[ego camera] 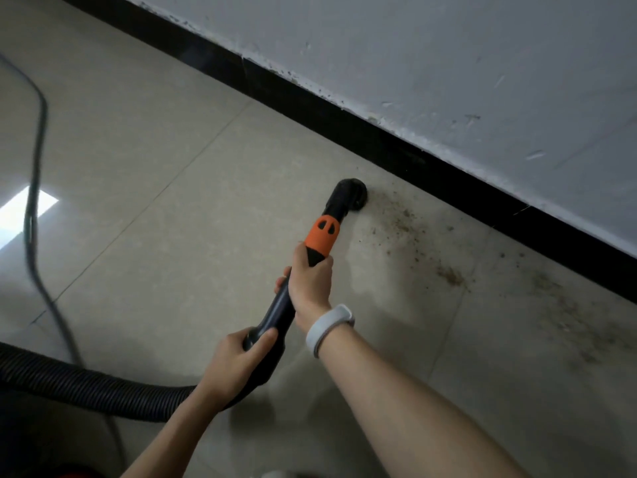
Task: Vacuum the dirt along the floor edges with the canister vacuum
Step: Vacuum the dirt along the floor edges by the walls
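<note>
2 fists, left hand (238,357) and right hand (310,284), clench smooth black wand (279,312) by gritty dirt (448,274).

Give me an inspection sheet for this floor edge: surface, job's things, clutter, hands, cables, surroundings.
Surface: beige tiled floor, glossy, with brown dirt scattered along the baseboard.
Job's things: black wand with orange collar; round nozzle down on the floor at the left end of the dirt; ribbed hose trailing left.
Clutter: nothing seen.
Hands: right hand grips the wand below the collar, white wristband on that wrist; left hand grips the hose end.
Cables: dark cord lying across the tiles at left.
Surroundings: black baseboard, scuffed white wall.
</note>
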A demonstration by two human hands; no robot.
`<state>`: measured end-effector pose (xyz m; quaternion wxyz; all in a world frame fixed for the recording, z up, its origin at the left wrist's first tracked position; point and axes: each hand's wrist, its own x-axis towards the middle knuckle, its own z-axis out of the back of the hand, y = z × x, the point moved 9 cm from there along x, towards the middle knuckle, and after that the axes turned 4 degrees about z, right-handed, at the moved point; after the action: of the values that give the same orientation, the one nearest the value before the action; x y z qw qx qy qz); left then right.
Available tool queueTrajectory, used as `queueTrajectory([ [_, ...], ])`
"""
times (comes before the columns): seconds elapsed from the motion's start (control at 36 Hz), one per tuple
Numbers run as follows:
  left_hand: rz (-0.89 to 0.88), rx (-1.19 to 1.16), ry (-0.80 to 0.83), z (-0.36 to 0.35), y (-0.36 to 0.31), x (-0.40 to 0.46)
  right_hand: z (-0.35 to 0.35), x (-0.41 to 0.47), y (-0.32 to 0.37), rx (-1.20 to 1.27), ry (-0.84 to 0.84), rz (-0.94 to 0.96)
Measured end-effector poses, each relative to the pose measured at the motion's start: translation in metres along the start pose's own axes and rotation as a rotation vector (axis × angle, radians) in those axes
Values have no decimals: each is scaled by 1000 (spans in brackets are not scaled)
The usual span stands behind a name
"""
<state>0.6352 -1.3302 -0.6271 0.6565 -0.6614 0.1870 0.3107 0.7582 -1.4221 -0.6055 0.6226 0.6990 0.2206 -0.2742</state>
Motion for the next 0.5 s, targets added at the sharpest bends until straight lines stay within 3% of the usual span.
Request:
queueTrajectory([
  [0.28,-17,-5,16,-1,-20,20,-4,16,24,24,27,-16],
  [0.5,-54,249,-105,-13,-57,35,3,35,58,15,74,-62],
])
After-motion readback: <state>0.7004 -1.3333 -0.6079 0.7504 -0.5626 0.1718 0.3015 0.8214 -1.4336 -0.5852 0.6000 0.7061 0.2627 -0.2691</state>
